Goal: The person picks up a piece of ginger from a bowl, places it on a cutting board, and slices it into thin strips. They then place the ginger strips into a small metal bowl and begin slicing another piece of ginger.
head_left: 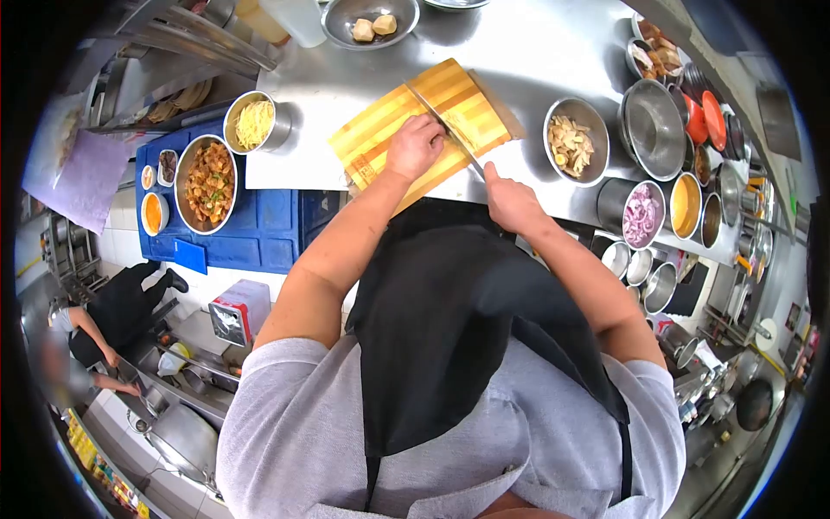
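Observation:
A striped wooden cutting board (372, 121) lies on the steel counter. My right hand (512, 199) is closed round the handle of a kitchen knife (424, 101), whose blade slants up and left across the board. Curled against the left side of the blade is my left hand (417, 145), pressed down on the board; what sits under its fingers is hidden. Fine pale yellow shreds (467, 130) lie to the right of the blade. Nearby on the right, a steel bowl (550, 164) contains pale sliced pieces (571, 143).
Left stands a steel pot of yellow shreds (253, 125), beside a bowl of diced orange-brown food (207, 186) on a blue chest (259, 221). Chopped purple onion (641, 216) and several bowls line the right. Two pale chunks (373, 28) sit in a bowl ahead. Another person (104, 329) works lower left.

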{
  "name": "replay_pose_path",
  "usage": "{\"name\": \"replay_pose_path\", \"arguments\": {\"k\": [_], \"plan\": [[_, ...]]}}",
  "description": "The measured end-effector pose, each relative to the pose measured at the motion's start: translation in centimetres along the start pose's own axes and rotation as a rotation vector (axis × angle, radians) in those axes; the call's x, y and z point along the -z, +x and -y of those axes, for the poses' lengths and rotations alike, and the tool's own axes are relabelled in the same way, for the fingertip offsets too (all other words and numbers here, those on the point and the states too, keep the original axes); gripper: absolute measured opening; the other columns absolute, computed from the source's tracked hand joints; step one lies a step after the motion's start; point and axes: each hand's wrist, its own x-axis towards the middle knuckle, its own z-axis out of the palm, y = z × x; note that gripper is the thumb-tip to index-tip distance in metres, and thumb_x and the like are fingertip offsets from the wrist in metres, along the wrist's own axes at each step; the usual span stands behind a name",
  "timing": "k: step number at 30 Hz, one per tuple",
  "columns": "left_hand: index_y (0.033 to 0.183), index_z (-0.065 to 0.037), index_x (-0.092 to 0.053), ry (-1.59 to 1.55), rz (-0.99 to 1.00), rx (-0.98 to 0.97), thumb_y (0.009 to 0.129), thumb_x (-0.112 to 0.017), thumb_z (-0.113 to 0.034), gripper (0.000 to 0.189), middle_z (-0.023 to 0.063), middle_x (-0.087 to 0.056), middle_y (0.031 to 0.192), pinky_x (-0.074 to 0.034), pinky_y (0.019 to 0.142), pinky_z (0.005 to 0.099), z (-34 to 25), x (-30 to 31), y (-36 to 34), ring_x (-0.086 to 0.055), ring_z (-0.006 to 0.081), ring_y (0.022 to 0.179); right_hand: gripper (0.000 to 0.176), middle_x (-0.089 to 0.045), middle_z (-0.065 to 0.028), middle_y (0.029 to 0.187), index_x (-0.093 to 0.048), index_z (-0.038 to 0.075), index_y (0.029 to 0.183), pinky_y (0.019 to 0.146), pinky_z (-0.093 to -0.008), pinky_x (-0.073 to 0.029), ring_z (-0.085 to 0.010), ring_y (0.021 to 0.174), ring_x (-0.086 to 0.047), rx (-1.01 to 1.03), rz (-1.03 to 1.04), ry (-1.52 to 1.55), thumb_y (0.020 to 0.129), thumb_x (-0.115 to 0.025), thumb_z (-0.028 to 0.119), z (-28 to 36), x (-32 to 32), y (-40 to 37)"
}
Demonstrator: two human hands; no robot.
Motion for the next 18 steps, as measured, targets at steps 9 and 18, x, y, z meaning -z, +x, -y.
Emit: {"name": "replay_pose_path", "arguments": {"k": [9,18], "plan": [[0.085,-0.008,-0.071,0.013,-0.021,0.005,0.079,-0.072,-0.007,0.006,0.0065,-0.068,0.091,-0.057,0.079,0.0390,-0.1,0.1,0.0,-0.066,0.0279,0.090,0.031,-0.071,-0.0284,0.086,-0.044,-0.003,0.117,0.076,-0.0550,-0.054,-0.0454,0.087,-0.071,-0.009,-0.013,0.025,0.087,-0.052,-0.002,0.2,-0.2,0.1],[0.085,-0.008,-0.071,0.009,0.003,0.001,0.079,-0.073,-0.007,0.006,0.0068,-0.067,0.091,-0.056,0.079,0.0390,0.0,0.1,0.0,-0.066,0.0285,0.089,0.032,-0.070,-0.0300,0.086,-0.043,-0.004,0.118,0.078,-0.0551,-0.054,-0.0470,0.087,-0.070,0.015,-0.003,0.058,0.087,-0.051,-0.001,-0.6,-0.6,-0.2]]}}
